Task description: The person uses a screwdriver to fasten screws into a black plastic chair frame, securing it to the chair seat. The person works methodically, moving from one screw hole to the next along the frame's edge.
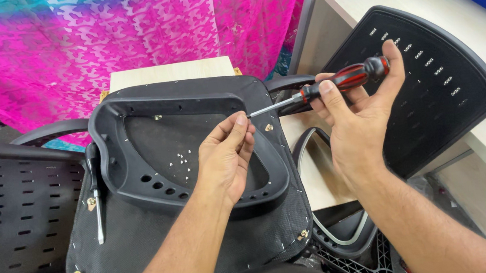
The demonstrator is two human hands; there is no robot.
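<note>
1. Spare screwdriver point(96, 196): lies well to the left of the left hand, on the fabric underside of the seat point(145, 245); untouched; a brass fitting sits just beside its shaft.
2. Black plastic seat pan point(134, 143): rests upside down on the seat, under and in front of the left hand; small loose screws point(183, 160) lie inside it, just left of the fingers.
3. Left hand point(227, 156): fingers drawn together, thumb and forefinger pinching at the screwdriver tip; whether a screw sits between them cannot be told, being too small to see.
4. Red-and-black screwdriver point(334, 83): its shaft spans the gap between the hands, tip at the left fingertips.
5. Right hand point(356, 111): wrapped loosely about the handle, thumb along the grip, holding the tool near level above the pan's right edge.
6. Judgement: seat the tip squarely before turning; keep the pinch until the tip bites; hold the shaft in line with the hole; a slip could scatter the loose screws.
</note>
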